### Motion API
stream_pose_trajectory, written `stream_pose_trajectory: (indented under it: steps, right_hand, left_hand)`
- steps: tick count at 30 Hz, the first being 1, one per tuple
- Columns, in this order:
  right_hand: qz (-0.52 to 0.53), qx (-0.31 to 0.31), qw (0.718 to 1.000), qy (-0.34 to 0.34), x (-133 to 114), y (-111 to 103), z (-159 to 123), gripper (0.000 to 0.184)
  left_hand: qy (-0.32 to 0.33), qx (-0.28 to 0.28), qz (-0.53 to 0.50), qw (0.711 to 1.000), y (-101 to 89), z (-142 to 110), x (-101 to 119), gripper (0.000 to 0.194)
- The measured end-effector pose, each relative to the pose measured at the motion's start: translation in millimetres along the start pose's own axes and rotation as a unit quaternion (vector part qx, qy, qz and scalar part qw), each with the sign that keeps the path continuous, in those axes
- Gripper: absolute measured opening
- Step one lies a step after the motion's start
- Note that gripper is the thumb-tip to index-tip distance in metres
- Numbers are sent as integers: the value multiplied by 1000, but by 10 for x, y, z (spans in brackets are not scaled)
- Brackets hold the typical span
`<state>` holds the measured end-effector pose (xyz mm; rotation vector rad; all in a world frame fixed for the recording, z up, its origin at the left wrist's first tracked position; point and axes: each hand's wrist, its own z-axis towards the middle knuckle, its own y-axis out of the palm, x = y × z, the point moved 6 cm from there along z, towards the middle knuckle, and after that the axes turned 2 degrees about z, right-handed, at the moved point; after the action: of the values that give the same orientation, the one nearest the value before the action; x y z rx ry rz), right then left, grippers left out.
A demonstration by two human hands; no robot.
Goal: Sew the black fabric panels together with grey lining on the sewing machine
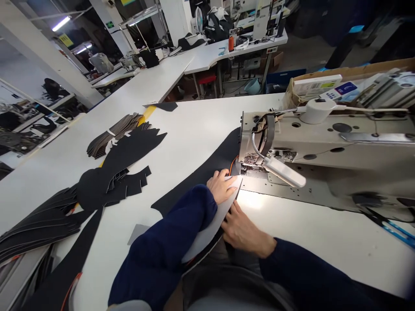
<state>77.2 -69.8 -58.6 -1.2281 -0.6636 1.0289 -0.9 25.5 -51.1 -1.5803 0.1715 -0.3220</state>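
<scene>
Nearby, a blue-and-white box [340,92] is printed with lettering too small to be read — likewise the yellow sign [66,40]. At the sewing machine [324,149], grey-faced fabric [209,232] is pressed flat by the left hand [221,186], fingers slightly spread; its edge is touched by the right hand [243,231], fingers curled — whether pinching cannot be told. Dark cut pieces [129,149] are strewn over the white table [191,121]; behind, workbenches [207,58] are ranged.

White table [189,138], stacked black pieces [131,149], brown bundle [105,140], sewing machine [319,136]
</scene>
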Motion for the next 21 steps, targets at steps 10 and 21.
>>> stream_pose_trajectory:
  steps: [10, 21]
  right_hand:
    - [-48, 19, 999, -7, -76, 45, -54, 21]
    - [-23, 29, 999, -15, 230, 3, -75, 16]
  left_hand:
    - [19, -25, 15, 999, 67, -20, 69, 42]
    - [13, -23, 15, 1000, 38, 266, 167, 43]
